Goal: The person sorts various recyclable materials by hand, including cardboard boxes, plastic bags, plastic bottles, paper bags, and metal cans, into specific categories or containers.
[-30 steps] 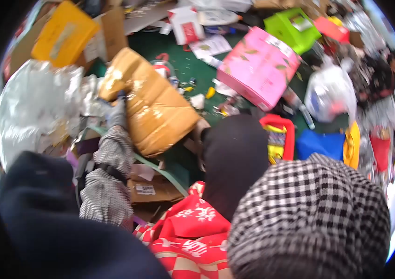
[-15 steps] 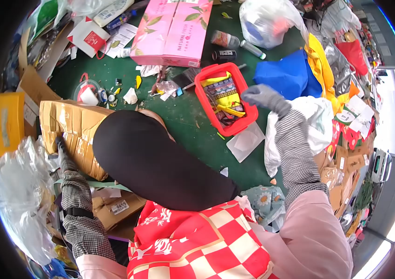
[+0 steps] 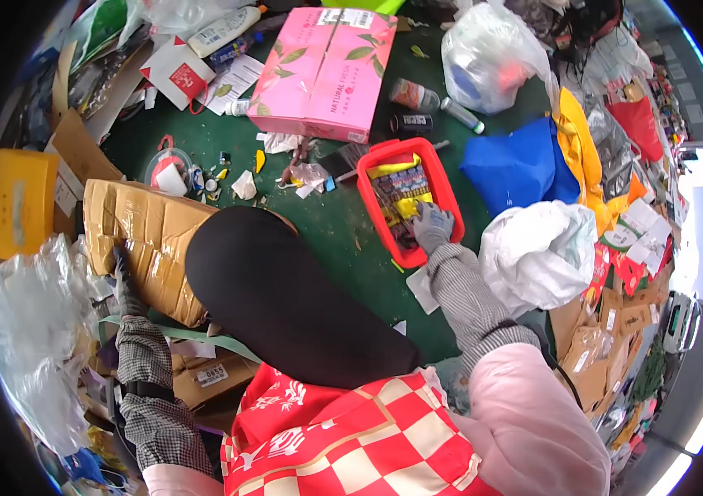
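Note:
My right hand (image 3: 432, 227), in a grey glove, reaches over the near right rim of a red plastic basket (image 3: 448, 186). Its fingers are bent down onto a yellow item with a dark patterned band (image 3: 405, 183) inside; the fingertips are partly hidden. My left hand (image 3: 125, 285), in a dark glove, lies against the front of a creased, taped cardboard box (image 3: 145, 227), fingers stretched along it. Beside the box, a rounded black shape (image 3: 277, 289), apparently my knee, covers part of it.
On the green surface (image 3: 318, 240) stand a pink carton (image 3: 318, 74), a Pepsi can (image 3: 412, 123) and small scraps. To the right lie a blue bag (image 3: 517, 169) and a white plastic bag (image 3: 538, 256). Clear plastic (image 3: 33, 322) and a yellow box (image 3: 19, 202) are on the left.
My right hand has moved down and left from beside the basket's right rim into the basket, onto the yellow item. My left hand stays at the cardboard box. The view has shifted slightly.

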A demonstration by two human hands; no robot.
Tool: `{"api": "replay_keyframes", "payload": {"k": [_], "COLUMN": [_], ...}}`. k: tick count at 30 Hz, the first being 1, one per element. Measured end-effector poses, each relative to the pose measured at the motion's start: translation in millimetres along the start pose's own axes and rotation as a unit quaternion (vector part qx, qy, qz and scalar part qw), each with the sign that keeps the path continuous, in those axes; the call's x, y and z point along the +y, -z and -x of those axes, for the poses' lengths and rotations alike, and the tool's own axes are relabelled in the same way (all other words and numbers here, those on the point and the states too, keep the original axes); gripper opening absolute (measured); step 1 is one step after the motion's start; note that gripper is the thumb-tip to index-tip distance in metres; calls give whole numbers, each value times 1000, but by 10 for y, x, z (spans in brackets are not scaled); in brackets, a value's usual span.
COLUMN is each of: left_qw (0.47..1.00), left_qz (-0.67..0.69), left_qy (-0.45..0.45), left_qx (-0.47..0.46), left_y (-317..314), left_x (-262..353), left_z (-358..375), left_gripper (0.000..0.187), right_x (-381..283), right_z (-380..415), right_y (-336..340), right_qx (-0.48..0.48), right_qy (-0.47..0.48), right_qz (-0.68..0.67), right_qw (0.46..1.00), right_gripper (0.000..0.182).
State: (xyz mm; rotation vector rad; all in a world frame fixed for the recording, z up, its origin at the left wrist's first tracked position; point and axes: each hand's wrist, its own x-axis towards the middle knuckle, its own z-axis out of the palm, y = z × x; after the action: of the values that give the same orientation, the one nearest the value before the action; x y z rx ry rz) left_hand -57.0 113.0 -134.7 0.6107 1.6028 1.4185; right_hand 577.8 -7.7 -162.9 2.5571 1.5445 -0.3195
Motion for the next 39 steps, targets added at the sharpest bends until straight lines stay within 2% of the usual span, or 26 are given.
{"api": "replay_keyframes", "payload": {"k": [1, 2, 3, 4, 5, 6, 7, 8, 9, 10, 11, 12, 14, 15, 16, 17, 19, 20, 22, 24, 28, 36, 37, 39], "left_qw": [1000, 1000, 999, 999, 996, 993, 989, 987, 984, 981, 978, 976, 974, 979, 979, 978, 975, 969, 976, 975, 976, 973, 974, 978], "left_qz": [-7, -19, -33, -42, -49, -54, -57, -53, -24, 7, 0, -7, -24, -56, -67, -72, -91, -107, -72, -72, -72, -110, -113, -98], "left_qy": [4, 5, 4, 6, -20, -44, -59, -64, -50, -38, -50, -62, -44, -4, -10, -2, 13, 16, 32, 3, 21, 41, 46, 46], "left_qx": [5, 14, 22, 32, 70, 94, 121, 140, 169, 192, 201, 207, 220, 193, 190, 194, 204, 221, 202, 211, 203, 200, 191, 176], "left_y": [-77, -164, -264, -388, -276, -239, -203, -191, -396, -489, -407, -329, -420, -355, -344, -352, -375, -390, -369, -370, -348, -335, -328, -329], "left_x": [25, 77, 169, 341, 249, 139, 96, 69, 311, 472, 294, 93, 334, 304, 280, 304, 378, 417, 394, 348, 430, 410, 420, 422], "left_z": [59, 148, 264, 446, 356, 238, 154, 156, 325, 397, 242, 90, 279, 275, 276, 300, 336, 361, 361, 347, 393, 363, 360, 374], "left_gripper": [49, 49, 48, 48, 56, 64, 74, 84, 91, 98, 101, 104, 107, 108, 107, 106, 102, 101, 102, 102, 101, 100, 101, 101], "right_x": [30, 94, 51, -5, -54, -100, -282, -539, -841, -1061, -1537, -1877, -2561, -2909, -3244, -3618, -4276, -4578, -5094, -5464, -5828, -5996, -5958, -5888], "right_z": [4, 16, 53, 37, -59, -124, -157, -97, -80, -72, 94, 171, 319, 410, 457, 635, 889, 947, 917, 944, 951, 955, 1092, 1048], "right_y": [106, 124, 310, 494, 633, 752, 1067, 1478, 1793, 2104, 2520, 2708, 3083, 3142, 3139, 3090, 2893, 2741, 2352, 2120, 1781, 1676, 1852, 1789], "right_qx": [7, 47, 46, 24, -34, -18, -49, -81, -60, -111, -94, -126, -194, -199, -225, -251, -256, -201, -41, -51, -31, 6, -72, -28], "right_qy": [-6, -20, -39, -49, -46, -55, -33, -49, 3, 84, 148, 195, 284, 324, 369, 372, 465, 525, 628, 611, 608, 583, 554, 587], "right_qz": [-73, -210, -383, -544, -661, -713, -729, -719, -668, -617, -610, -610, -608, -546, -461, -436, -297, -178, -19, 23, 58, 126, 127, 149], "right_qw": [997, 976, 922, 837, 749, 698, 682, 689, 742, 774, 773, 757, 715, 746, 775, 780, 794, 808, 777, 790, 792, 803, 820, 796], "right_gripper": [33, 29, 28, 28, 28, 28, 31, 37, 42, 40, 33, 30, 27, 35, 44, 48, 49, 48, 46, 48, 47, 43, 42, 42]}}
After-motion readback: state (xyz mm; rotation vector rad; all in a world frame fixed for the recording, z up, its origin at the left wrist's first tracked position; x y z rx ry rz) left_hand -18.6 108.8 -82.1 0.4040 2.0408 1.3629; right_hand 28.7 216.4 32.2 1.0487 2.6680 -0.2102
